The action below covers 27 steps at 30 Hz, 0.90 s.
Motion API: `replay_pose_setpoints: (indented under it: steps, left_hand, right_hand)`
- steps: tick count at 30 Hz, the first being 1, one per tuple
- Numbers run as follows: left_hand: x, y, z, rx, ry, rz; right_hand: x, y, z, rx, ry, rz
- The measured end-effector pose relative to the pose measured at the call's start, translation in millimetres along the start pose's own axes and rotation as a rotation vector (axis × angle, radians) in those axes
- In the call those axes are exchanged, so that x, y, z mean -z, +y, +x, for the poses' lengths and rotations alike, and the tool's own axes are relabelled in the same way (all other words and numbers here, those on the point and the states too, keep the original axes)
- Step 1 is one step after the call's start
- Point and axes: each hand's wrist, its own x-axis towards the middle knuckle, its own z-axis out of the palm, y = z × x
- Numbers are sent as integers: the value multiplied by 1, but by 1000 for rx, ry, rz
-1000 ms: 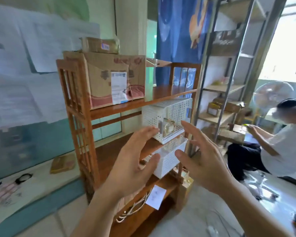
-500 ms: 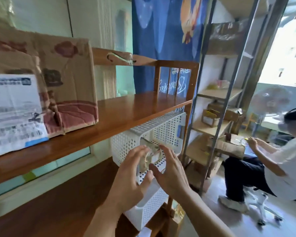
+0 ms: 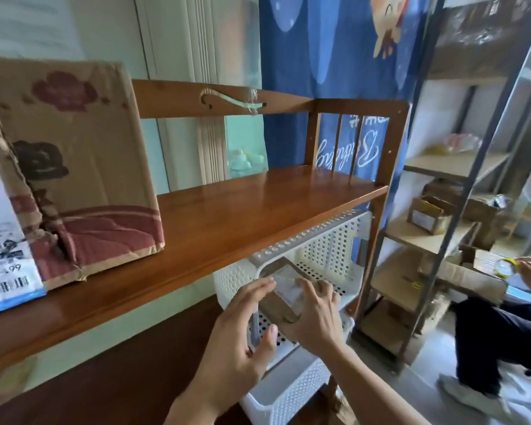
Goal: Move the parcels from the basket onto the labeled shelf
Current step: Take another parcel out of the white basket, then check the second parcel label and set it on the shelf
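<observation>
A white perforated basket (image 3: 322,250) sits under the top board of the wooden shelf (image 3: 242,216), stacked on a second white basket (image 3: 288,391). A small brown parcel (image 3: 284,289) wrapped in clear tape sticks out of the upper basket's front opening. My right hand (image 3: 316,317) grips the parcel's right side. My left hand (image 3: 239,342) lies against its left side, fingers spread along the parcel and thumb below. A large cardboard box (image 3: 74,167) with a white shipping label stands on the top board at the left.
The right half of the top board is bare wood. A grey metal rack (image 3: 436,228) with cardboard boxes stands to the right. A seated person (image 3: 503,332) is at the far right holding a tape roll. A blue curtain hangs behind.
The view has moved closer to the shelf. Both hands have reached forward from open air to the basket's opening and closed around the small parcel.
</observation>
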Motion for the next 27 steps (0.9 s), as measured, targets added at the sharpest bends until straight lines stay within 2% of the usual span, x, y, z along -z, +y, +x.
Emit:
replay_pose_setpoints:
  steps: [5,10,12,16,19,21,24,27]
  left_hand:
    - [-7,29,-21,79,92,-29]
    - [-20,77,-66,312,69,-350]
    - [-16,100,-88,359,94,-501]
    - [29,124,-134,462,394,-676]
    - [77,130,-178,497,518,-716]
    - [111,134,-214,442,593,-704]
    - [161,147,-270,327,641,-575]
    - [212,161,-324,265,702,-479]
  right_hand:
    - [84,28,-78,54,211,-18]
    - [153,19,-166,187,348,55]
    - [165,1,-195,305,291,98]
    - [174,-47,-235,580,139,225]
    - [164,-86,-251,719,43,319]
    - [150,-118,-261,714,19,508]
    - [125,-177,-285,544,-69,982]
    - [100,-243,-317,572,-154,1138]
